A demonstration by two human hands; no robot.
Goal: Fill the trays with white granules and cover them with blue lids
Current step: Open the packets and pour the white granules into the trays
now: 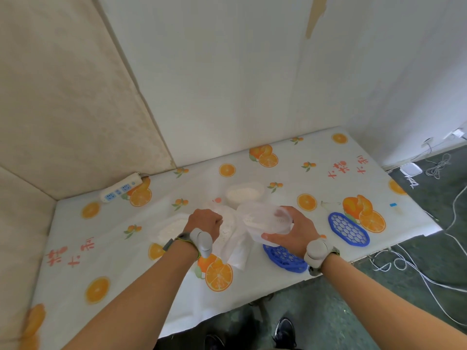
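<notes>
Fingers of the right hand (294, 232) are curled around a clear tray (267, 221), tilted beside the bag of granules (231, 231) gripped by the left hand (204, 222), probably for filling; blue lids (348, 229) wait nearby.

Your right hand (293, 231) grips a clear plastic tray (265, 221); one blue honeycomb lid (285, 258) lies beneath, another blue honeycomb lid (348, 229) right.

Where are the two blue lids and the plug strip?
far blue lid (348, 229), head view, middle of its honeycomb grid
near blue lid (284, 258), head view, its visible grid
plug strip (120, 190), head view, its middle
</notes>
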